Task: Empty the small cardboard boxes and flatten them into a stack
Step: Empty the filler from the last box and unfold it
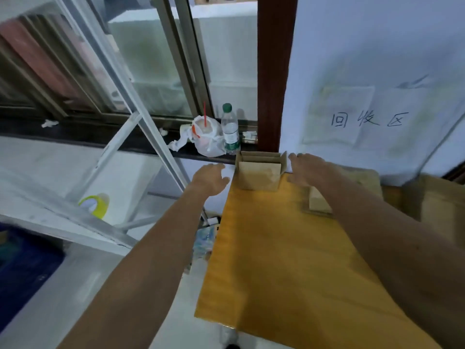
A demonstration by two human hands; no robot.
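Hands, both yours, reaching out with nothing held. Your left hand (pixel 211 178) has its fingers loosely spread and hangs just beside the left wall of the small box (pixel 260 173), not on it. Your right hand (pixel 307 169) is stretched flat, fingertips at the box's raised right flap; whether they touch it you cannot tell from this view. Item one, the small box: upright, flaps standing, at the far left corner of the yellow table (pixel 271 260), close to the brown post (pixel 273 71). Its inside is hidden, so treat it as possibly still loaded. Item two, a second small box (pixel 317 203): on the same table, just under your right forearm. Item three, brown cardboard (pixel 437 205) lying to the right of the table. Beyond, on the dark ledge (pixel 75 137): a water bottle (pixel 230 129) and a bagged drink (pixel 209 138), both just behind the first box. Hazards, as judged: a push from only one side would likely slide the box off the table's corner, since little surface is left there. Tipping it before checking could scatter whatever is inside. A forward lunge could knock the bottle or the drink, and your right forearm could sweep the second box along when you pull back.
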